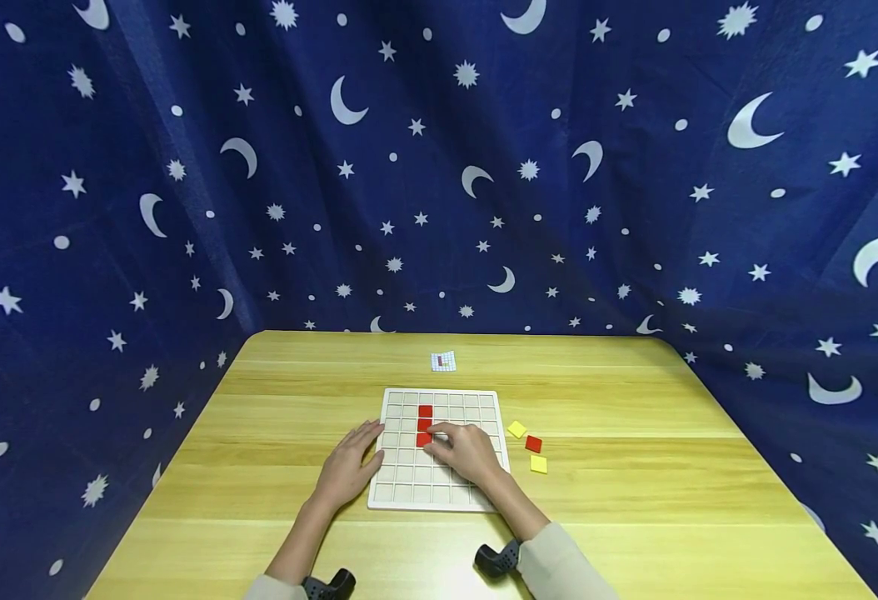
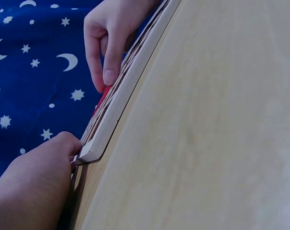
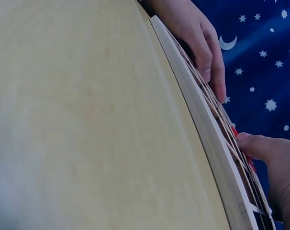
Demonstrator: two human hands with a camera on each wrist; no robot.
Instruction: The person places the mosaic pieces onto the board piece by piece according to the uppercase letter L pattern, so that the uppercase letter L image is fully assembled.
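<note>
A white square board (image 1: pixel 401 475) with a grid of recessed cells lies on the table. Three red square tiles stand in one column on it: a far tile (image 1: pixel 426 411), a middle tile (image 1: pixel 425 424) and a near tile (image 1: pixel 421 440). My right hand (image 1: pixel 469 452) reaches over the board and pinches the near red tile by its edges with thumb and forefinger. Against the board's left edge rests my left hand (image 1: pixel 345 471), its thumb spread from the fingers. The left wrist view shows that thumb (image 2: pixel 68 143) by the board's corner.
To the board's right lie a yellow tile (image 1: pixel 516 429), a loose red tile (image 1: pixel 533 444) and another yellow tile (image 1: pixel 539 464). Behind the board is a small card (image 1: pixel 442 361) with a printed coloured grid. A dark blue curtain (image 1: pixel 439 167) surrounds the wooden table (image 1: pixel 634 500).
</note>
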